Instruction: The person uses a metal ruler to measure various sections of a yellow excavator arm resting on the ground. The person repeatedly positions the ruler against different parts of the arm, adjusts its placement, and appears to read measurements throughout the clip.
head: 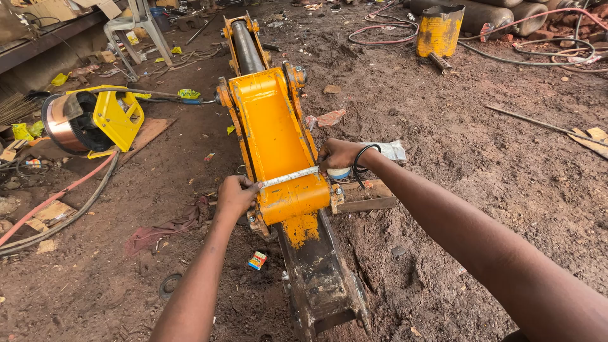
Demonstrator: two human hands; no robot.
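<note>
Stretching across an orange excavator arm section point(273, 136) lying on the dirt floor point(481, 164), a metal tape blade point(290, 178) is held taut | left hand point(235, 195) is closed on the blade's left end | right hand point(339, 156) is clamped around the tape case at the right edge | a wire spool point(66, 123) is seen far left.

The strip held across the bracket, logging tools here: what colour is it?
Silvery grey metal strip, clearest in the head view.

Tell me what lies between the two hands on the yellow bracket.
In the head view, a strip of measuring tape spans the yellow bracket from the left hand to the right hand; nothing else lies between them.
</note>
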